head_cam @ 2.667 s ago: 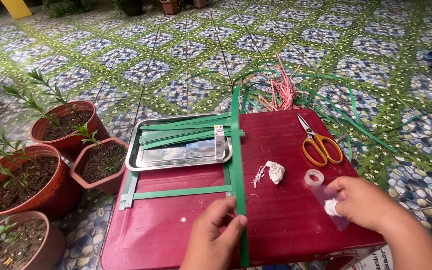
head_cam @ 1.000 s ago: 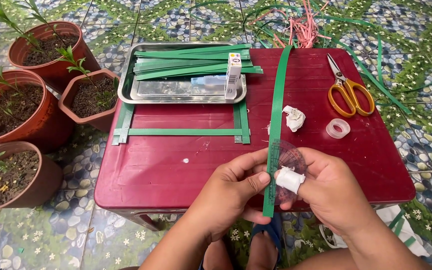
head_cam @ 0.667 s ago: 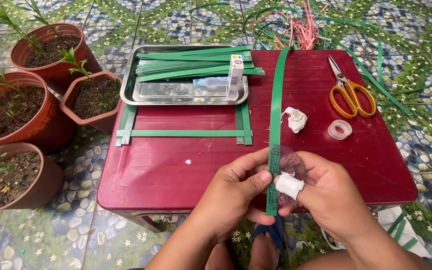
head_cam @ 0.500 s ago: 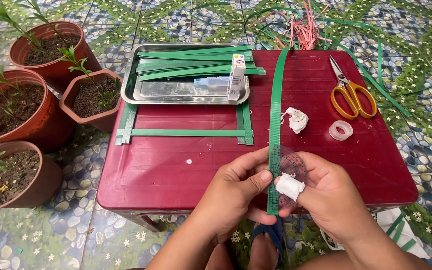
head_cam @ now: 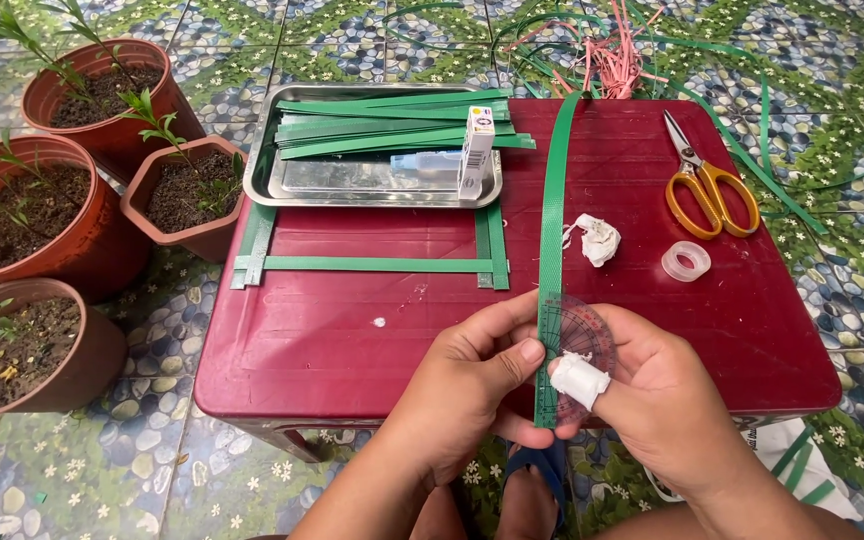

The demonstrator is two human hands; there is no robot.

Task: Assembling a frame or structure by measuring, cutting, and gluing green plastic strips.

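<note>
- Two hands meet at the near edge of the red tabletop, because the long green strap runs from the far edge right down to me and its near end needs steadying.
- My left hand has its grip closed on the strap, thumb on top and fingers under, so the band lies flat and cannot twist.
- My right hand holds a clear plastic protractor against the strap, its grip pressed on it; the bandaged thumb (wrapped in white) rests on the protractor's lower edge to pin it.
- Orange-handled scissors and a small roll of clear tape lie just right of the strap, within reach of my right hand, with a crumpled white wad near them.
- A rectangular frame of green strips lies flat left of the strap, well out of the way of my hands.
- Behind it, a metal tray keeps the cut green strips together, along with a small white box standing upright.
- Terracotta pots with plants stand on the tiled floor left of the tabletop, and loose pink strips lie beyond it.
</note>
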